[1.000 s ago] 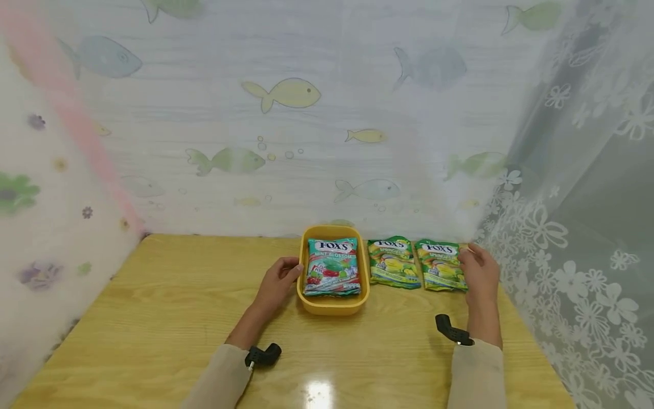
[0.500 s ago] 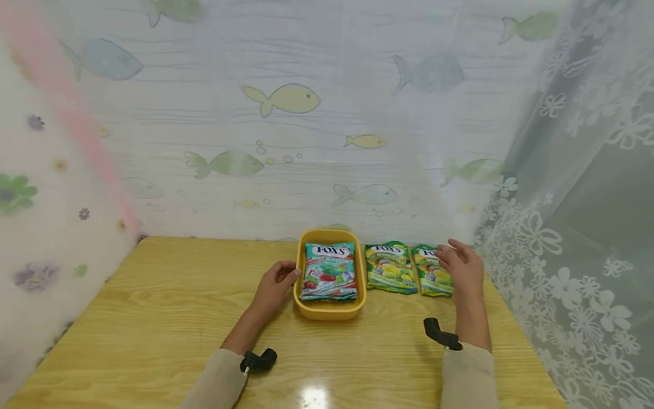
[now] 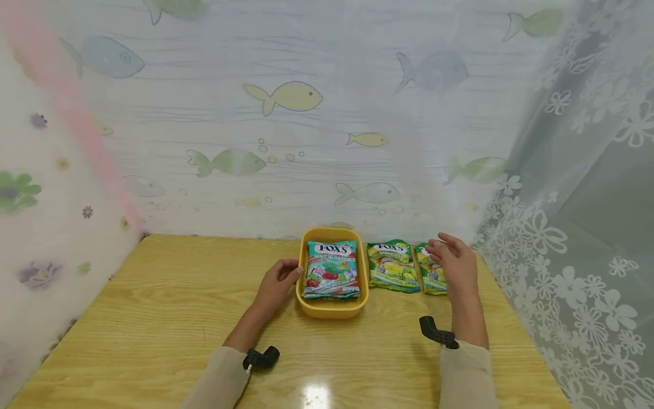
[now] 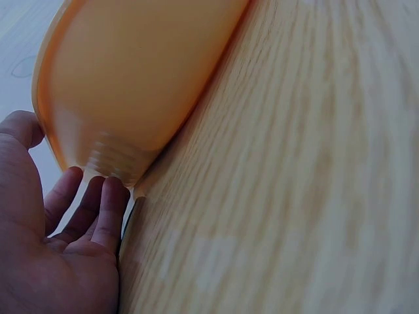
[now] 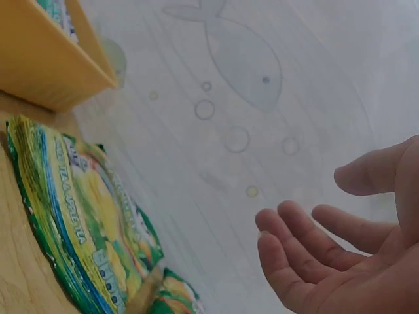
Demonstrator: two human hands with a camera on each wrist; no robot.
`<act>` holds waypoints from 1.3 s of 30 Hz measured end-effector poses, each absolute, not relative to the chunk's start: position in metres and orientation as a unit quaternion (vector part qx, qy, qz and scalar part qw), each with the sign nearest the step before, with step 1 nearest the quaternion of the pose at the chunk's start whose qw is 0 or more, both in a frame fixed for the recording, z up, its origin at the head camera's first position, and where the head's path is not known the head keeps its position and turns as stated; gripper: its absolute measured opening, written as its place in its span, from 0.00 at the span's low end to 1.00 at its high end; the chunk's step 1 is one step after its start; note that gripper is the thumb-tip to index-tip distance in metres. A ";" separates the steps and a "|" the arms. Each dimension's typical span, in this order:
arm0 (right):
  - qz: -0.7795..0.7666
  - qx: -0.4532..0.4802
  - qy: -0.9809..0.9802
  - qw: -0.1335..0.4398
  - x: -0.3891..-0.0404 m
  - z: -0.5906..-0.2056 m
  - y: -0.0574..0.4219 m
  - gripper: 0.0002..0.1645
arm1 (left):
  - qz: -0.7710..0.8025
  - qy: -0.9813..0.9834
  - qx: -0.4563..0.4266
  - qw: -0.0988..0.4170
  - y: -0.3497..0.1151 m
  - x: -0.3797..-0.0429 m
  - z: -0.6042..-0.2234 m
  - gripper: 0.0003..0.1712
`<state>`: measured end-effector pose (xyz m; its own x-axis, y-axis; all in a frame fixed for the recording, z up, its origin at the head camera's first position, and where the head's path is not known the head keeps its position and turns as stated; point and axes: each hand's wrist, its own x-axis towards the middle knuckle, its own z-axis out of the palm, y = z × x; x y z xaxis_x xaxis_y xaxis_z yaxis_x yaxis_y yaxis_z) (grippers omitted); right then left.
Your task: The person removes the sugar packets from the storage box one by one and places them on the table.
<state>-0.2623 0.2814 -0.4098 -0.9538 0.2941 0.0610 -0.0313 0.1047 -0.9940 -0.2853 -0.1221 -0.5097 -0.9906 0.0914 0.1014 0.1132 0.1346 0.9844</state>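
A yellow plastic tray (image 3: 332, 313) stands on the table and holds a teal Fox's Mint Blossom candy bag (image 3: 331, 270). At its left side, my left hand (image 3: 276, 284) touches it, thumb at the rim and relaxed fingertips against the outer wall (image 4: 131, 78). To the right of the tray lie two green Fox's candy bags, a nearer one (image 3: 392, 266) and a farther one (image 3: 433, 278). My right hand (image 3: 457, 270) hovers over the farther bag and hides its right part. In the right wrist view, the fingers (image 5: 314, 252) are loosely bent, with nothing between them.
A wooden table (image 3: 204, 318) carries everything. Behind it hangs a fish-printed curtain (image 3: 306, 142), and a lace-patterned sheer curtain (image 3: 577, 255) borders the right side. A black wrist mount (image 3: 436, 332) sits on each forearm.
My right hand has moved left from the right edge of the farther green bag to a place over it, covering more of it. The left hand stays at the tray.
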 end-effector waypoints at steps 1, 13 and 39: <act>0.663 -0.089 -0.733 0.120 -0.262 -0.409 0.280 0.30 | -0.654 -0.754 -0.067 0.008 -0.122 -0.285 -0.510 0.24; 0.660 -0.047 -0.742 0.103 -0.263 -0.405 0.271 0.31 | -0.652 -0.755 -0.064 0.004 -0.122 -0.285 -0.507 0.24; 0.641 0.018 -0.765 0.060 -0.262 -0.396 0.247 0.29 | -0.646 -0.761 -0.059 0.013 -0.120 -0.287 -0.513 0.24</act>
